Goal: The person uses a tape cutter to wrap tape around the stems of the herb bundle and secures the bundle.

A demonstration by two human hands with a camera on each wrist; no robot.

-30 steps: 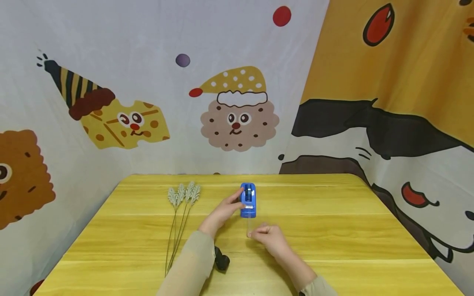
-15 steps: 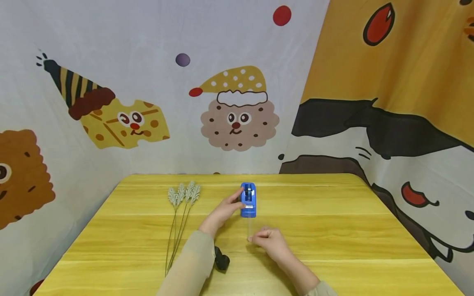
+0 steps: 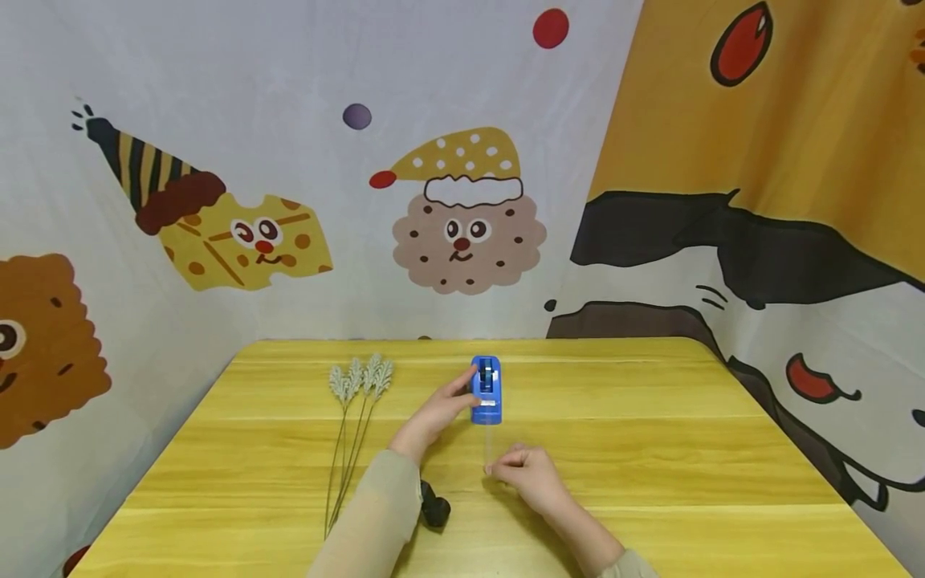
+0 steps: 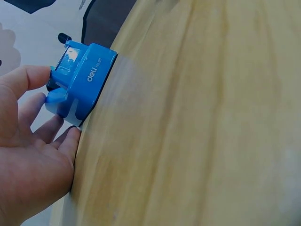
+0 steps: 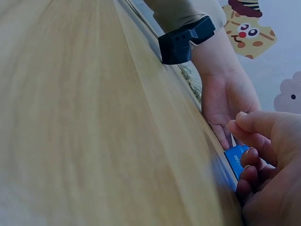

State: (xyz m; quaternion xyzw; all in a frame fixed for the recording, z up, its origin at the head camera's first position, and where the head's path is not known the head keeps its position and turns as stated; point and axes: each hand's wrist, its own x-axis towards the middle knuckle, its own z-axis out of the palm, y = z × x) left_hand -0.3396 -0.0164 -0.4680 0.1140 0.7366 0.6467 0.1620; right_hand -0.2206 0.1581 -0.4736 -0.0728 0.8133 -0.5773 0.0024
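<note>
A blue tape dispenser [image 3: 486, 409] stands on the table, its label facing the left wrist camera. My left hand [image 3: 439, 409] holds it from the left side, thumb at the front part near the cutter and the other fingers farther back; in the left wrist view the hand [image 4: 37, 155] reaches round its side. A clear strip of tape [image 3: 487, 445] runs from the dispenser toward the near edge. My right hand [image 3: 533, 478] pinches the strip's end between thumb and forefinger. In the right wrist view the right hand [image 5: 277, 160] partly hides the dispenser [image 5: 235, 159].
Several grey-green flower stems [image 3: 350, 449] lie on the left of the wooden table [image 3: 650, 449]. A black wrist camera [image 3: 435, 509] sits at the left sleeve [image 3: 379, 506]. Behind the table hangs a curtain [image 3: 289, 64] printed with cartoons.
My right hand has drawn the tape end slightly toward the near edge, so the strip is longer than a second ago. The left hand and dispenser have stayed in place.
</note>
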